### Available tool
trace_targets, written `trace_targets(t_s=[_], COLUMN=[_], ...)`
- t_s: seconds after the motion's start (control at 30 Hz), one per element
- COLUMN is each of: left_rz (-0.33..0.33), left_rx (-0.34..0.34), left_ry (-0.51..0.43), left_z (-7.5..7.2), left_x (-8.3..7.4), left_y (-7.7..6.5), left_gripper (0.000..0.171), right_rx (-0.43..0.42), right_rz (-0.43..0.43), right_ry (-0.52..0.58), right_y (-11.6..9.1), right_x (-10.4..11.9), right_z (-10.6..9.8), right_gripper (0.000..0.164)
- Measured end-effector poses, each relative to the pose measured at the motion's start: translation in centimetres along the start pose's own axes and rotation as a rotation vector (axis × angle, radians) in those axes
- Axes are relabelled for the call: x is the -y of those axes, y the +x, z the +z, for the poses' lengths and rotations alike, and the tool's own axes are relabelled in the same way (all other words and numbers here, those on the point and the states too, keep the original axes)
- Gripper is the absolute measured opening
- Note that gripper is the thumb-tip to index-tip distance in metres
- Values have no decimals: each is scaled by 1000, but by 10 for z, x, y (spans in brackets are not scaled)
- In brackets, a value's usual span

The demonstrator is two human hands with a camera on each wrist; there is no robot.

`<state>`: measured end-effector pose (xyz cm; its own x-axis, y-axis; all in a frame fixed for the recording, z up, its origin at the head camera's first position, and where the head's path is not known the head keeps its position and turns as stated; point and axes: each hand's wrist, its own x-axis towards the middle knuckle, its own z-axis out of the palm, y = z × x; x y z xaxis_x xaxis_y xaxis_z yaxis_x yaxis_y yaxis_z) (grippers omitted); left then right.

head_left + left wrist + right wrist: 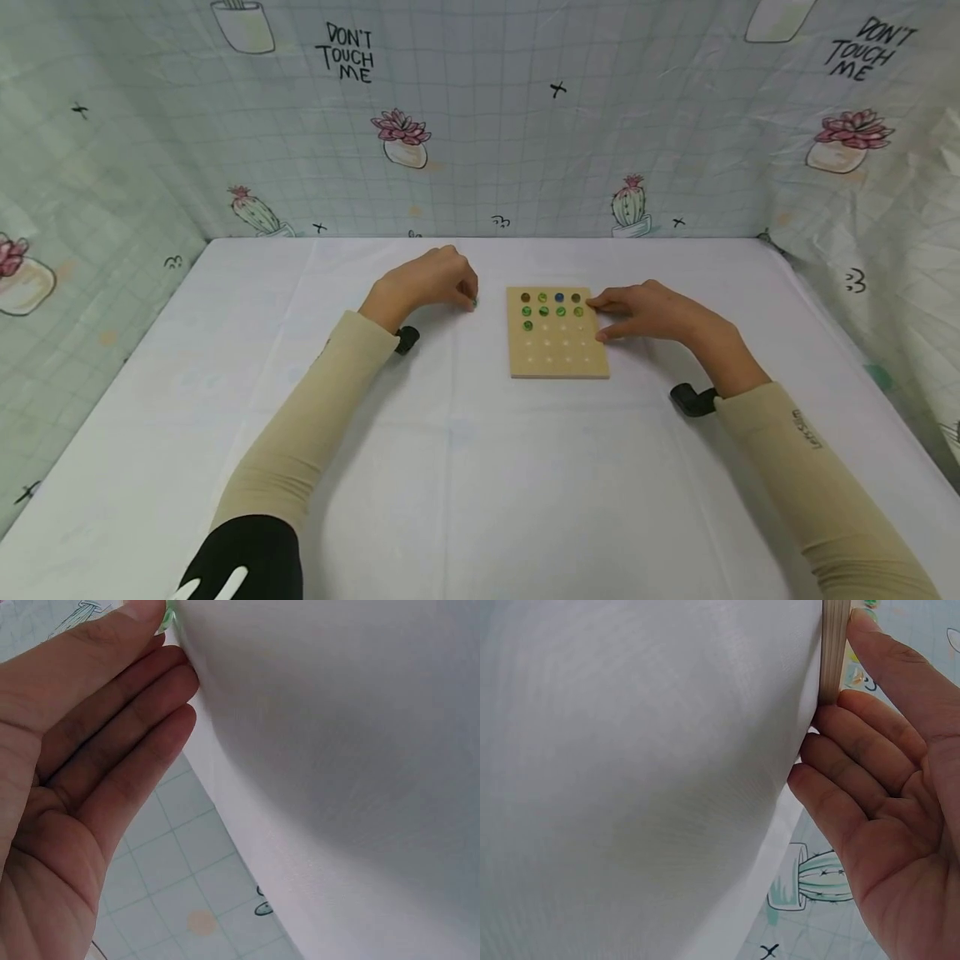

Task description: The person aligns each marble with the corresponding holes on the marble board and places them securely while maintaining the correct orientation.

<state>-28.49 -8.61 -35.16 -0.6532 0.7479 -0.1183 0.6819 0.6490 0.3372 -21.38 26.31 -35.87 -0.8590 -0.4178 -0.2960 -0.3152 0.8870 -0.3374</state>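
Left of the board, just above the white table, my left hand (438, 277) pinches a small green glass marble (166, 620) between thumb and forefinger. The other fingers of that hand extend loosely. A square wooden board (557, 367) with rows of shallow hollows lies flat on the table. Glass marbles fill its two far rows, mostly green, with a blue marble (559, 297) and brownish ones among them. Another green marble (528, 326) sits at the left of the third row. My right hand (647, 310) rests at the board's right side, thumb and fingertips touching its edge, fingers only slightly bent.
A white cloth covers the table (450, 483). Behind it and at both sides hangs a printed curtain (480, 125) with cactus drawings. Each wrist wears a black camera mount (692, 400).
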Motion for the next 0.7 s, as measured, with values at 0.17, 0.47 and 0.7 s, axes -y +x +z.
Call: trace_targets(t_s=[0.17, 0.47, 0.7], left_rz=[-7, 54, 126], left_rx=[2, 84, 103], left_ry=[-7, 27, 61], left_z=[0, 0, 8], left_x=[-1, -7, -27], left_y=[0, 3, 4], left_gripper=[9, 9, 11], right_rx=[0, -1, -7], right_rz=[-3, 3, -9], right_ry=[1, 2, 1], right_y=[-1, -2, -1], right_x=[1, 0, -1], right_z=[-1, 0, -1], right_gripper=[66, 66, 65])
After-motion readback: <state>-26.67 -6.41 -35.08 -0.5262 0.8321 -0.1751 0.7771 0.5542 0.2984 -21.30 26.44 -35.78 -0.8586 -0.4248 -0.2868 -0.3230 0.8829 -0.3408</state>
